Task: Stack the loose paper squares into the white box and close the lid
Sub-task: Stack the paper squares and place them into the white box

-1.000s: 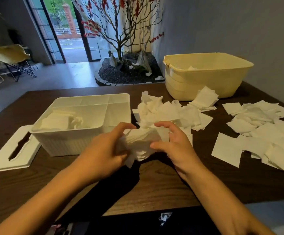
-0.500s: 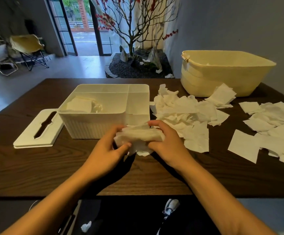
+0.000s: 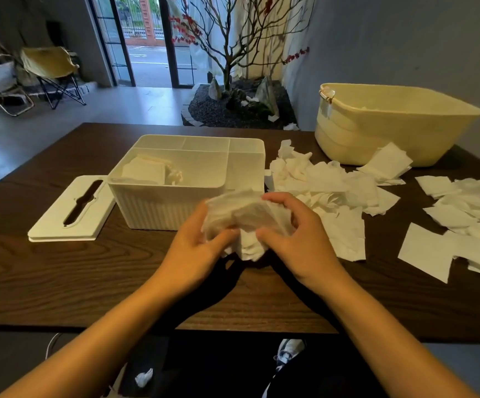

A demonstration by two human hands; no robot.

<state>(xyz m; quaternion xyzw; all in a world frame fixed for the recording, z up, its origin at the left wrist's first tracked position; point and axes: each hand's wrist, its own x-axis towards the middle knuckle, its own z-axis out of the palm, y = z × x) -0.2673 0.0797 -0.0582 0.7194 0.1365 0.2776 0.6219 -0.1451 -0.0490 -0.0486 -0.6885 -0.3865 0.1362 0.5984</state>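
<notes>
A bundle of white paper squares point(image 3: 244, 216) is held between both hands just in front of the white box point(image 3: 164, 205). My left hand point(image 3: 195, 251) grips its left side and my right hand point(image 3: 299, 239) grips its right side, fingers curled over the top. The box stands open, with a small stack of squares point(image 3: 147, 170) in its large compartment. Its white slotted lid point(image 3: 69, 211) lies flat on the table to the left of the box. Loose squares point(image 3: 327, 185) are heaped to the right of the box.
A cream plastic tub point(image 3: 391, 122) stands at the back right of the dark wooden table point(image 3: 61, 277). More paper squares point(image 3: 462, 222) spread along the right edge. A crumpled scrap point(image 3: 144, 377) lies on the floor below. An indoor tree bed sits behind the table.
The hands have gathered the bundle tighter and lifted it slightly, nearer the box's front right corner. The camera has tilted down and shifted right.
</notes>
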